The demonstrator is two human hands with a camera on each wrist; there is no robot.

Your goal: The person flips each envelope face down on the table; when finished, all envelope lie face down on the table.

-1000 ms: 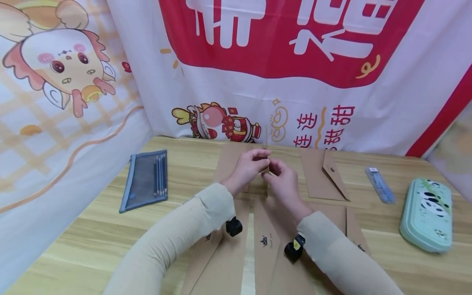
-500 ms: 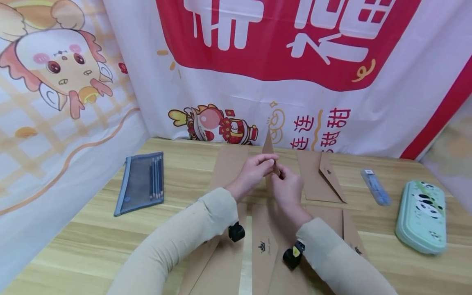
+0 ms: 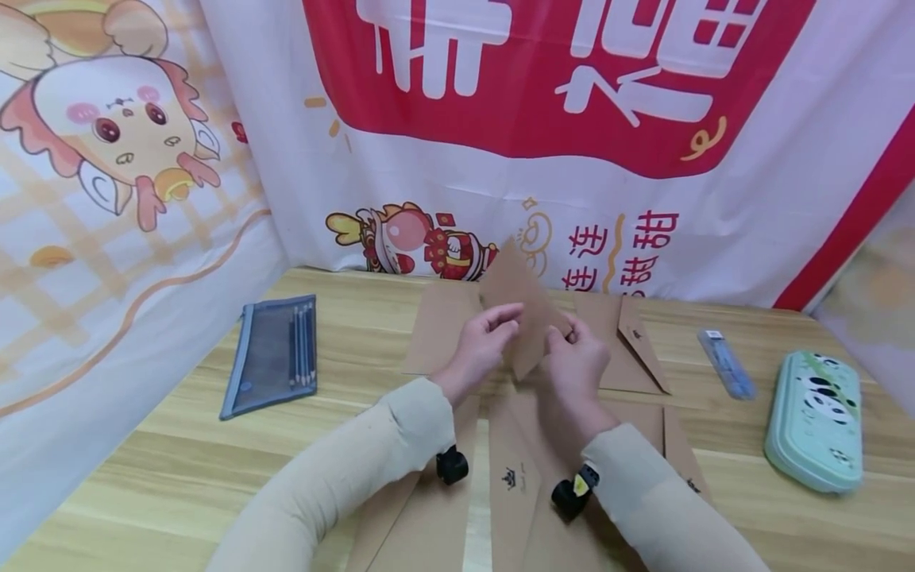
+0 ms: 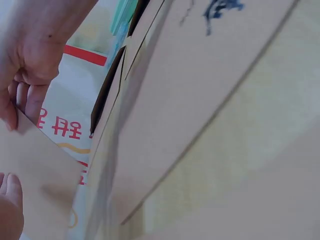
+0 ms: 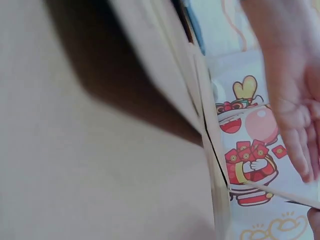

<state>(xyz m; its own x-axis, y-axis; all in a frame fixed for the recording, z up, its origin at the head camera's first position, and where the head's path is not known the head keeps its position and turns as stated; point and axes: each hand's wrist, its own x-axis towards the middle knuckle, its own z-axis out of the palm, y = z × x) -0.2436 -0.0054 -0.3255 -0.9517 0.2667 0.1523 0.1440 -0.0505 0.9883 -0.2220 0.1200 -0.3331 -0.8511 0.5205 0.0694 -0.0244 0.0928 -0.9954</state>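
Brown paper (image 3: 534,314) stands tilted mid-frame; my right hand (image 3: 579,359) pinches its edge, seemingly for support, my left hand (image 3: 480,343) loose-fingered beside it.

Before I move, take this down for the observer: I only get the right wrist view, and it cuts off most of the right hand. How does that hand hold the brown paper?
Observer: The head view shows the right hand pinching the brown paper between thumb and fingers, near its right-hand side.
Operator: What sits on the table at the far right?
Observer: A pale green panda-print case.
Operator: Anything close by it, on its left?
Observer: A slim blue packet; what's inside is too small to tell.
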